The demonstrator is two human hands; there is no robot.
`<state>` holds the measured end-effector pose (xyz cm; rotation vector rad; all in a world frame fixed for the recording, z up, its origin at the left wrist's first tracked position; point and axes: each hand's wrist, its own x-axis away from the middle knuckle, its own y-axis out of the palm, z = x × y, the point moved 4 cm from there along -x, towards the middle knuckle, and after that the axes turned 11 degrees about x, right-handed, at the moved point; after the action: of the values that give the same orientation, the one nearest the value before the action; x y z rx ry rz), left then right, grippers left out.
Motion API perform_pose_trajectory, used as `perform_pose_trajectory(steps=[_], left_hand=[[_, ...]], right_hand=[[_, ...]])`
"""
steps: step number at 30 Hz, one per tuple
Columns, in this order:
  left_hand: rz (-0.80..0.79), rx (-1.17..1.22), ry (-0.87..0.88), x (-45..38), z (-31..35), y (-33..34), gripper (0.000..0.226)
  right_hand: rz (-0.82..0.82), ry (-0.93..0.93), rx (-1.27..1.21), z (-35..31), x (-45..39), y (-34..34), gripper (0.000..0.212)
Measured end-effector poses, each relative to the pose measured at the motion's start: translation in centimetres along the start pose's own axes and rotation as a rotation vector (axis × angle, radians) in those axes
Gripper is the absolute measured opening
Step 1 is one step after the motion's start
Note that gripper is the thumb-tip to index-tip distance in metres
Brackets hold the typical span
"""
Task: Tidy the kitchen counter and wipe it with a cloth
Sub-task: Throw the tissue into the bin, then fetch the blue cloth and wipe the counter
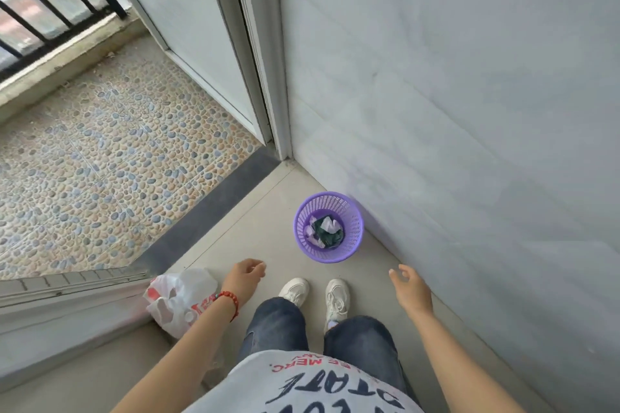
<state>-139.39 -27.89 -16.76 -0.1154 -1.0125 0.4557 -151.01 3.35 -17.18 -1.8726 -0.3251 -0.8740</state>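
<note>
A small purple mesh waste basket [352, 211] stands on the grey floor close to the white wall, just ahead of my feet. Crumpled white and dark green scraps [327, 231] lie in its bottom. My left hand [243, 277] hangs below and left of the basket with its fingers loosely curled and nothing in them. It wears a red bead bracelet at the wrist. My right hand [411, 288] is out to the right of the basket, fingers apart, holding nothing. No counter or cloth is in view.
A white plastic bag with red print [177, 298] sits on the floor at the left, beside a sliding door track [67, 288]. Beyond the dark threshold [214, 201] lies a pebble-tiled balcony [100, 157] with black railings. The white wall [453, 111] rises at the right.
</note>
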Motion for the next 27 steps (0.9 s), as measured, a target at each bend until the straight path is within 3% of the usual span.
perform_pose_trajectory(steps=[7, 13, 20, 27], left_hand=[[-0.160, -0.230, 0.137, 0.0, 3.6, 0.5, 0.025], [-0.312, -0.430, 0.270, 1.6, 7.7, 5.7, 0.017], [-0.572, -0.745, 0.412, 8.6, 7.7, 19.8, 0.017], [-0.867, -0.978, 0.517, 21.9, -1.3, 36.5, 0.017]], right_hand=[[0.202, 0.230, -0.255, 6.9, 6.4, -0.5, 0.035], [0.291, 0.437, -0.512, 14.7, 13.1, 2.3, 0.033], [0.365, 0.704, -0.885, 26.0, 21.1, 6.4, 0.032], [0.475, 0.974, -1.168, 38.6, 30.7, 12.2, 0.031]])
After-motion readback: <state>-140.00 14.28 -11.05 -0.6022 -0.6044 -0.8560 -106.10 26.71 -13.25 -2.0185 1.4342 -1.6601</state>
